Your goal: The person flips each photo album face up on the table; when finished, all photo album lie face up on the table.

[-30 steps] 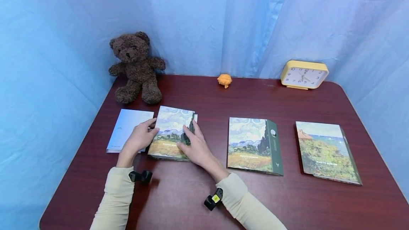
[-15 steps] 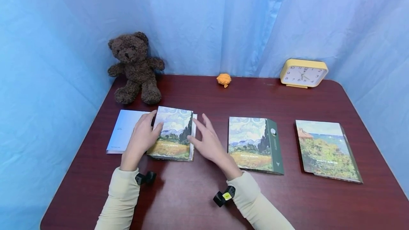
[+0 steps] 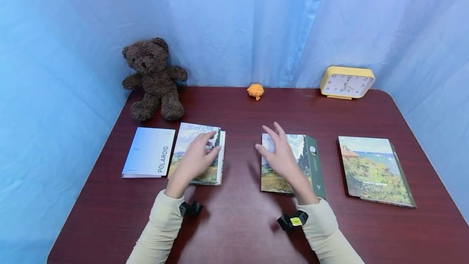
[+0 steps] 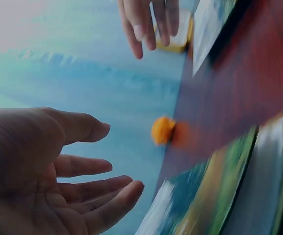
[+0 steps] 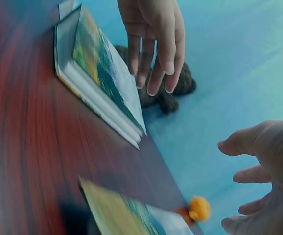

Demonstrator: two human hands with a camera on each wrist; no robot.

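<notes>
My left hand (image 3: 196,159) hovers over a photo album (image 3: 188,131) with a painted landscape cover, its fingers loosely spread and holding nothing. White page edges of that album show along its right side. My right hand (image 3: 280,154) is raised above a second landscape album (image 3: 299,150) with a green spine, fingers apart and nothing between them. Left of the first album lies a blue-and-white Polaroid album (image 3: 148,150). In the left wrist view the palm and bent fingers (image 4: 97,191) hold nothing. The right wrist view shows both hands apart from the albums.
Another photo album (image 3: 375,170) with a seaside garden cover lies at the right of the dark red table (image 3: 234,223). Along the back edge stand a brown teddy bear (image 3: 152,78), a small orange object (image 3: 255,91) and a yellow clock (image 3: 347,82). Blue curtains hang behind.
Both hands have come off the left landscape album and moved right. The right hand now hangs over the middle album, and the Polaroid album's lettering is uncovered.
</notes>
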